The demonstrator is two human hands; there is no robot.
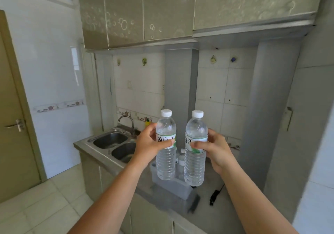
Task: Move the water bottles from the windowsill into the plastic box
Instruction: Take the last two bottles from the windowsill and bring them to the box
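I hold two clear water bottles upright, each with a white cap and a white-green label. My left hand [151,143] grips the left bottle [166,154] at its label. My right hand [215,148] grips the right bottle [195,163] the same way. Both bottles hang just above a translucent plastic box [176,186] on the grey counter. Between them, inside the box, stands another bottle [181,159], mostly hidden. The windowsill is out of view.
A double steel sink [115,144] with a tap [126,120] lies left of the box. A black cable with a plug [215,195] rests on the counter [162,204] to the right. Wall cabinets [162,11] hang overhead; a door [12,125] stands at far left.
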